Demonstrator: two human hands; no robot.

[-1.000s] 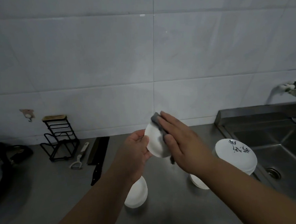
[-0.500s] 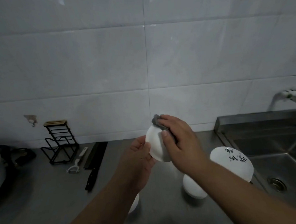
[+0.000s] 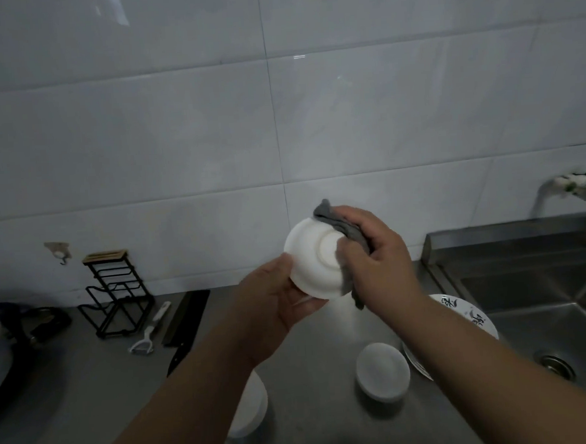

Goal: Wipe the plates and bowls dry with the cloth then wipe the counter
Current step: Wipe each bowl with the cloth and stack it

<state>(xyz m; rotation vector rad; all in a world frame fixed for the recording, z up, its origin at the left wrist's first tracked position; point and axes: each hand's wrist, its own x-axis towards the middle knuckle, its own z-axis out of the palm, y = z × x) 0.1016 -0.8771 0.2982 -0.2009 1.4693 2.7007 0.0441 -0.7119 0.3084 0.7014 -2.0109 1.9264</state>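
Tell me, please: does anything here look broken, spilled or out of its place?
Nothing stands out. The left hand holds a white bowl intact while the right hand presses the grey cloth against its underside.

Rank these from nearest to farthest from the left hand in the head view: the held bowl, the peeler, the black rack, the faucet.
From the left hand:
1. Held bowl, gripped in that hand.
2. Peeler, on the counter to the left.
3. Black rack, farther left, by the wall.
4. Faucet, far right, above the sink.
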